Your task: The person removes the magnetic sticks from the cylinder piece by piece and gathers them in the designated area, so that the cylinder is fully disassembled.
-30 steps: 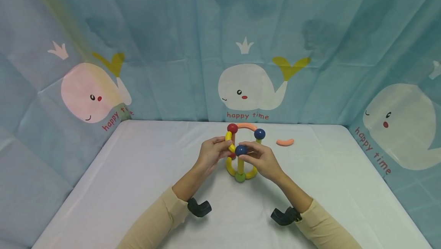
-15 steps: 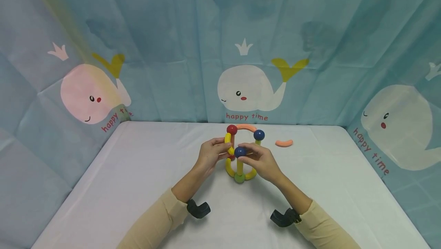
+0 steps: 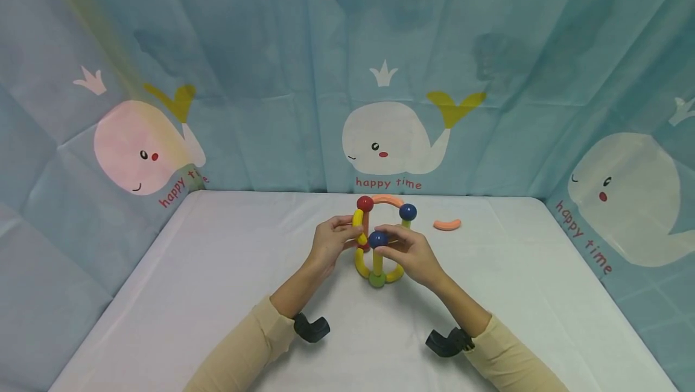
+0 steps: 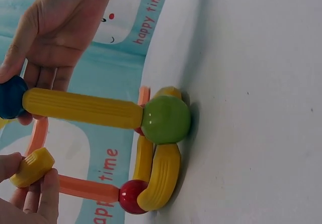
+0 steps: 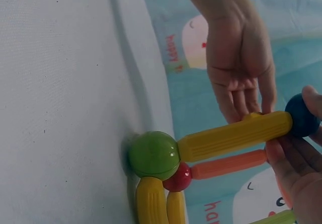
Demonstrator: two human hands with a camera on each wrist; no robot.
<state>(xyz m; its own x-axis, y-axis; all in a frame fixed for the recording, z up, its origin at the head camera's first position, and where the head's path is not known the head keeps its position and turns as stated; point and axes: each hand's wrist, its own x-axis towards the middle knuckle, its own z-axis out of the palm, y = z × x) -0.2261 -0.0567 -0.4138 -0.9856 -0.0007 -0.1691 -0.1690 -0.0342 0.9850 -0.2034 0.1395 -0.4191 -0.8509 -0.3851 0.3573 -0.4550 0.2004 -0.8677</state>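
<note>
Backdrop (image 3: 271, 139): blue-green cloth with printed whales and "happy time", behind the table and along both sides.
Table (image 3: 217, 247): white-covered; your forearms reach in over it.
Sleeves (image 3: 247, 344): tan, on both your arms.
Ball-and-rod frame (image 3: 377, 262): stands on the table in front of you, between your hands; curved yellow rods round its base.
Left hand (image 3: 328, 244): you pinch the yellow curved stick (image 4: 32, 167) between thumb and fingers, at the frame's left side.
Right hand (image 3: 415, 256): your thumb and fingers grip the near blue ball (image 3: 378, 239).
Upright yellow rod (image 4: 83, 108): joins that ball to the green ball (image 4: 167, 119) at the near foot.
Orange arch (image 3: 388, 199): bridges upper red ball (image 3: 365, 204) and far blue ball (image 3: 408, 211).
Yellow stick's ends: near end apart from your blue ball; far end, cannot tell.
Loose orange piece (image 3: 447, 225): on the table, right of the frame.
</note>
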